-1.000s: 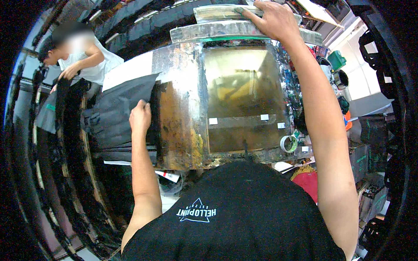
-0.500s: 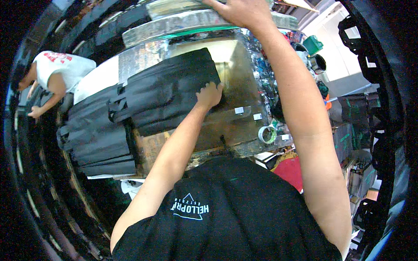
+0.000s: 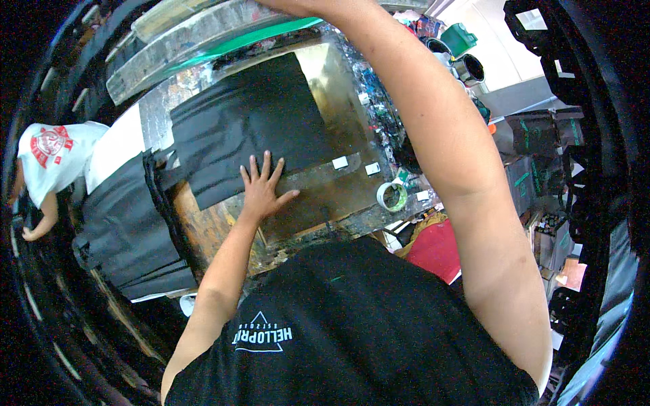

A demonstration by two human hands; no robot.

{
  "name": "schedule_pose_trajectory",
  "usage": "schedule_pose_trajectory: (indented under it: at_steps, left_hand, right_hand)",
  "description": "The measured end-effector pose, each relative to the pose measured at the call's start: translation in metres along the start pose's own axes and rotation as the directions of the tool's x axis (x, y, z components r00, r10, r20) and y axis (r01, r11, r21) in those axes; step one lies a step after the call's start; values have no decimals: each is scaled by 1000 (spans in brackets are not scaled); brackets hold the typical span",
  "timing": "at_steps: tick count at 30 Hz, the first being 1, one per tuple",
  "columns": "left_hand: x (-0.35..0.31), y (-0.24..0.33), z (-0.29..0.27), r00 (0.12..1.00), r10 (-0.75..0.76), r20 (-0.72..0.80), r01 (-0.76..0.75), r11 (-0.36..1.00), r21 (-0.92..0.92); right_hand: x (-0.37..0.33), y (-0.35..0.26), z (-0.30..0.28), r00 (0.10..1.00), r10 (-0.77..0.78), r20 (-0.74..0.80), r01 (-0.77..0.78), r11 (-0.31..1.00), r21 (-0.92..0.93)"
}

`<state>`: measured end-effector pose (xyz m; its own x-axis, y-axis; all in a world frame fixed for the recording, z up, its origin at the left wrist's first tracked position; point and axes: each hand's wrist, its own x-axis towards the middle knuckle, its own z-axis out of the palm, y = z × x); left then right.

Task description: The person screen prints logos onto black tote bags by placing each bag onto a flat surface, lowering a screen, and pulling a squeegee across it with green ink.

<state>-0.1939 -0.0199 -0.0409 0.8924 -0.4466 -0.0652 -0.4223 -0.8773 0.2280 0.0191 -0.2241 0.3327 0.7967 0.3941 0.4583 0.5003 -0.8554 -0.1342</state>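
A flat piece of black fabric (image 3: 247, 111) lies wrinkled on the brown work board (image 3: 318, 199). My left hand (image 3: 263, 195) rests palm down at its near edge, fingers spread, fingertips on the fabric. At the top of the view, my right hand (image 3: 308, 5) reaches over the far side by a long pale frame bar (image 3: 183, 51) with a green strip (image 3: 250, 39). The picture's edge cuts off its fingers, so its grip is hidden. To the left is a stack of black fabric pieces (image 3: 128, 216), with a bunched black strip along its right edge.
Small white squares (image 3: 340, 162) and a tape roll (image 3: 382, 197) are on the board's right side. Beyond are paint-stained clutter, an open can (image 3: 468, 69) and a green container (image 3: 459, 39). A red chair seat (image 3: 437, 252) stands near right. A person in white (image 3: 57, 159) is far left.
My left hand has slid from the fabric's right edge to its near edge and spread its fingers. My right hand has gone farther past the top of the picture. The view has shifted.
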Motion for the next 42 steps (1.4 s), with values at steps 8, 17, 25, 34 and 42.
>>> schedule_pose_trajectory:
  at_steps: [8,17,25,34,42]
  left_hand:
    - [63,48,36,999,7,-52,-4,998,68]
    - [70,36,26,946,319,61,-320,884,341]
    - [76,22,-71,972,98,-215,-127,984,-128]
    - [40,27,-298,910,108,-400,-122,992,-9]
    - [162,-52,-210,960,-8,-282,-1,1000,-30]
  right_hand:
    - [9,0,12,997,-37,-68,38,999,12]
    - [2,-2,-1,998,65,2,-65,997,41]
    - [-3,-6,-1,1000,24,-13,-24,1000,-1]
    - [11,-11,-7,984,64,166,-64,998,-2]
    - [17,2,0,999,29,37,-29,1000,11]
